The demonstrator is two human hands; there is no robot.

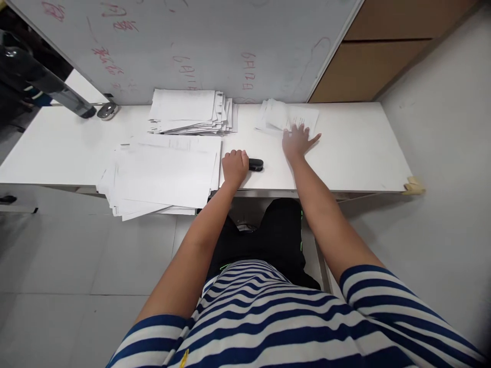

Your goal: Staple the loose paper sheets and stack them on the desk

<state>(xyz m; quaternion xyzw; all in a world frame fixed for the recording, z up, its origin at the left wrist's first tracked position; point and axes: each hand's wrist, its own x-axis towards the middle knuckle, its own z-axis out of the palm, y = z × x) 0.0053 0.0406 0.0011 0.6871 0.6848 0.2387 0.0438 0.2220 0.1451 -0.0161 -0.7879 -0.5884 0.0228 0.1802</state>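
My left hand (235,166) is wrapped around a black stapler (256,164) near the front edge of the white table; only the stapler's right end shows. Farther back and to the right, my right hand (296,141) has its fingers spread over some loose papers (278,115), touching their front part. Left of my left hand lies a wide stack of paper sheets (164,171), some sticking out past the front edge. Behind that sits a second, thicker paper stack (186,110) with uneven edges.
A whiteboard (215,46) with red writing stands along the table's (360,153) back edge. A clear bottle (65,92) and a computer mouse (108,111) are at the back left. Brown boxes (345,71) are at the back right, beside a grey wall (441,128).
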